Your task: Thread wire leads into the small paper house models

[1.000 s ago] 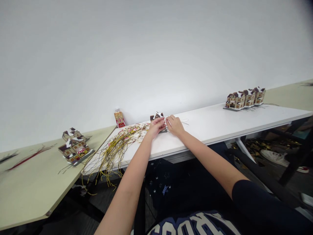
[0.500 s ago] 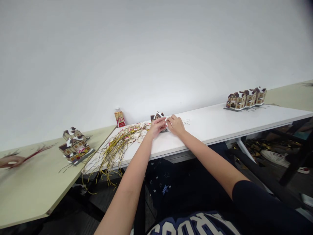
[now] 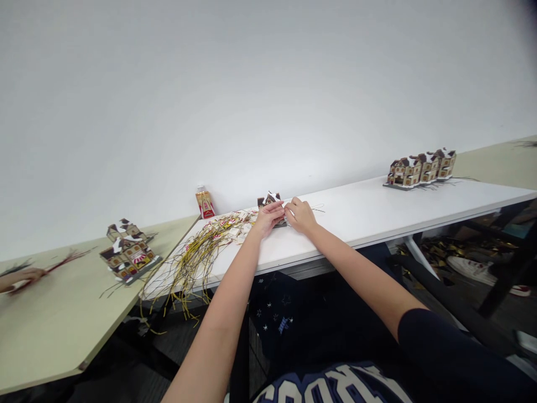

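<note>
At the far side of the white table [image 3: 335,215], near the wall, a snow-roofed miniature house [image 3: 269,198] sits directly beyond the person's left hand [image 3: 269,218]. That hand is the nearer of the two and overlaps the lower front of the model in this view; whether skin meets wall cannot be told. The right hand [image 3: 300,215] lies off the house's right side, its fingers bent inward and their tips drawn close to the left fingertips, just in front of the model's right edge. The left fingers are fairly straight and point right. What either hand pinches, if anything, is too small and too covered to tell. Beyond the right hand, thin wires [image 3: 319,210] run out to the right across the tabletop.

The visible roofline runs roughly left to right, crosswise to the reaching forearms, and the house appears upright. Its snowy gable seems to look toward the person, though the fingers hide too much to settle the long axis. Left of the hands spreads a tangle of yellow and dark wires [image 3: 197,254], its loose ends hanging over the near edge.
</note>
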Available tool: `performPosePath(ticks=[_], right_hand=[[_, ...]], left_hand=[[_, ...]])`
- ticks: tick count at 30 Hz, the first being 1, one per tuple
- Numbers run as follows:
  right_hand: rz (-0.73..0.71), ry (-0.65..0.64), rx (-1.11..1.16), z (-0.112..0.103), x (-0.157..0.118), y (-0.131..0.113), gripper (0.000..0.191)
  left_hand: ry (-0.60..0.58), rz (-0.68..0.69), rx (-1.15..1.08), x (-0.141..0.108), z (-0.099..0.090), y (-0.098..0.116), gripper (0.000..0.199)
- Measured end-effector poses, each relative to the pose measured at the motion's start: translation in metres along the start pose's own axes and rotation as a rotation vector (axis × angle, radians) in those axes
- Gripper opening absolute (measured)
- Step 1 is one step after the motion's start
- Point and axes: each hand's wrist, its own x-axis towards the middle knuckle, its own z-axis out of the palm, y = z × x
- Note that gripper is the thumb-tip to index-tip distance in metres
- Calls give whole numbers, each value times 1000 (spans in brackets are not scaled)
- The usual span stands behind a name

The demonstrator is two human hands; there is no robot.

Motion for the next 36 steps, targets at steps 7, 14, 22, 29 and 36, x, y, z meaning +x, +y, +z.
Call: performPosePath(ticks=[7,14,22,29,36], right_hand=[[18,10,-22,2,1,0,29],[1,42,19,3,1,1,24],[-2,31,47,3,2,0,28],[-11,63,57,3,2,0,29],[-26,51,89,6,3,3,28]], left_hand=[[27,40,-13,1,2,-1,39],[41,63,-12,3,3,-2,35],[150,124,15,5,2,0,36],[160,128,27,6,0,-1,32],[130,134,66,5,0,-1,33]])
